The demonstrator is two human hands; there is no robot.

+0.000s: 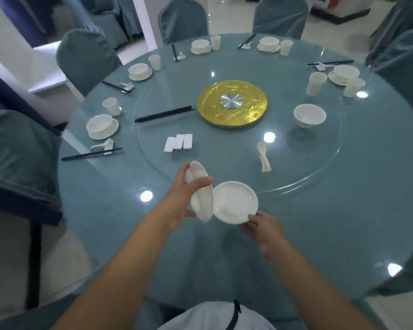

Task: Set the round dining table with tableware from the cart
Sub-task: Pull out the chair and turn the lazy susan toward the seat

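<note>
Saucers up off the table (320,222) at my 6 o'clock: my left hand (177,206) curls round the tilted saucers (199,198), keeping them edge-on so my right hand (262,228) can pinch the flat saucer (235,202) by its near rim and peel it away. Settings already ring 9 to 2 o'clock; spare bowl (309,114) waits at 2, spoons (264,155) at 1, for this seat, I reckon.

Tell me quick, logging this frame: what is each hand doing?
Left hand: grips tilted stack of saucers.
Right hand: pinches the near rim of a flat saucer.
</note>
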